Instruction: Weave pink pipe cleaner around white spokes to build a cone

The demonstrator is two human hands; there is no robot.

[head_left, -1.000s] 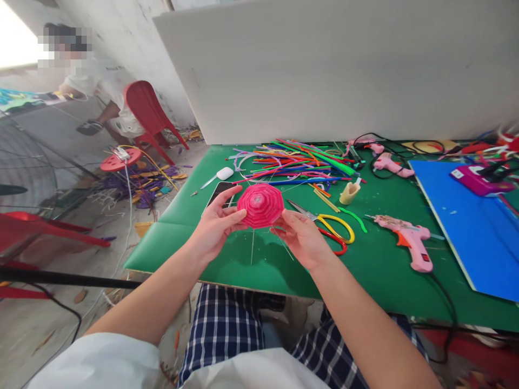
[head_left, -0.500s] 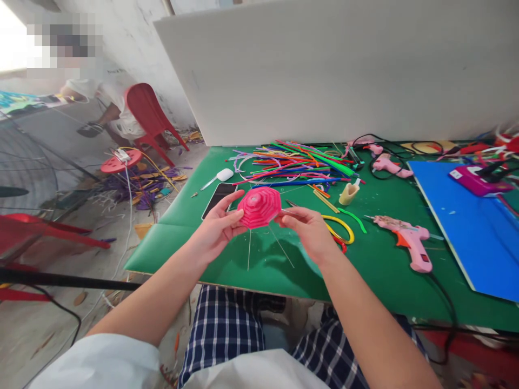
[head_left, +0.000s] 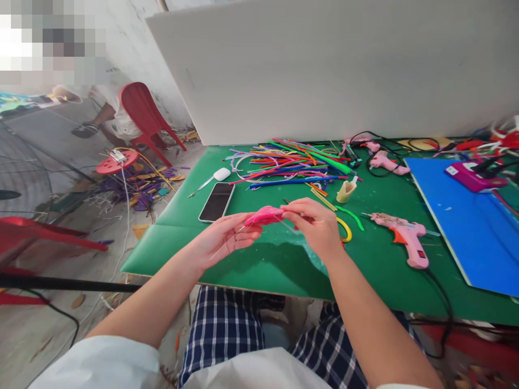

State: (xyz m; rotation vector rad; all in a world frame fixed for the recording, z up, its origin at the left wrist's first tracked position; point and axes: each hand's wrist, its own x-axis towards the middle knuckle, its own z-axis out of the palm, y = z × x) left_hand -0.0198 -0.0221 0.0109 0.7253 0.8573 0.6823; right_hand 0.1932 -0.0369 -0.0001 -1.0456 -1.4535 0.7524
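A pink, ridged pipe-cleaner canopy (head_left: 264, 215), shaped like a tiny umbrella, is held in the air above the green table, turned nearly edge-on. My left hand (head_left: 232, 232) grips its left edge, thumb above and fingers beneath. Thin pale wires stick out of the canopy, one lying across my left palm. With thumb and forefinger, my right hand (head_left: 312, 219) pinches the opposite edge. Behind my left hand lies a phone (head_left: 217, 202). Past my right wrist a yellow loop (head_left: 345, 229) shows, partly hidden by that hand.
Colourful pipe cleaners (head_left: 292, 165) are heaped at the back of the green table (head_left: 170, 237). A pink glue gun (head_left: 405, 235) with a trailing cord lies right, beside a blue board (head_left: 466, 227) bearing a purple power strip (head_left: 474, 177). A co-worker (head_left: 113, 113) sits far left.
The pink canopy has tipped from showing its round top to nearly edge-on. Its wires now point left over my left palm instead of hanging down. Both hands still hold it.
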